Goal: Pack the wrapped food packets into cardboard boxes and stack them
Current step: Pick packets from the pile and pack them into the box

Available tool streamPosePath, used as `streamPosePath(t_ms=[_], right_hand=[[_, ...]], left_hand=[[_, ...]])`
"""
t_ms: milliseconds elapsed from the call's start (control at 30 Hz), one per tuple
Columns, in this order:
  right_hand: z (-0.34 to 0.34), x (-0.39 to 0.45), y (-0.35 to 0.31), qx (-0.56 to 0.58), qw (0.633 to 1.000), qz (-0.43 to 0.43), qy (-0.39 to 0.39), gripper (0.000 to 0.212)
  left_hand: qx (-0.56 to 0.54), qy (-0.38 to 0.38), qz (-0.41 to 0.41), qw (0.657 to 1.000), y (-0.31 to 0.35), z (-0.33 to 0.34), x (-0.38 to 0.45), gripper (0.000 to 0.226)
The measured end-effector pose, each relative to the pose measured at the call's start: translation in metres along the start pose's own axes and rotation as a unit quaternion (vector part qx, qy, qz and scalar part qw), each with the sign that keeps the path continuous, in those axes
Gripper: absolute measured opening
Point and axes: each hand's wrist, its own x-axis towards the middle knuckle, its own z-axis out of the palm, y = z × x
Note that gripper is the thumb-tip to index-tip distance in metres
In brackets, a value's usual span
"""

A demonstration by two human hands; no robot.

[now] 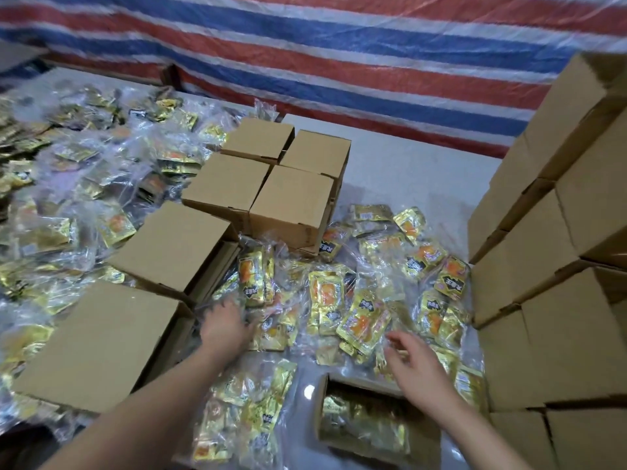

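We are pressing our left hand (225, 322), fingers spread, onto packets (325, 300); our right hand (415, 362) is hovering loosely open above the open box (366, 422), closed boxes (549, 300) flanking.

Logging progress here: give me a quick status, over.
Both hands open: left hand on the loose packets, right hand hovering above them. Open box part-filled. Nothing blocking it.
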Motion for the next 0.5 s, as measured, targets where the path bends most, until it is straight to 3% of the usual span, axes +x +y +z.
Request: streamPosePath(t_ms=[133,233,400,500], right_hand=[[-0.001,0.0,-0.01,0.024,1.0,0.009,0.008,0.026],[-0.001,-0.003,-0.011,0.041,0.999,0.018,0.002,0.021],[-0.004,-0.007,-0.007,0.073,0.996,0.046,0.004,0.011],[-0.005,-0.009,-0.008,0.089,0.994,0.065,0.013,0.016]], left_hand=[[-0.034,-0.053,-0.032,0.998,-0.006,0.019,0.018,0.098],[-0.047,-0.061,-0.049,0.996,-0.007,0.024,0.025,0.101],[-0.171,-0.072,-0.067,0.98,-0.008,0.027,0.023,0.076],[-0.144,-0.074,-0.071,0.984,-0.007,0.022,0.02,0.048]])
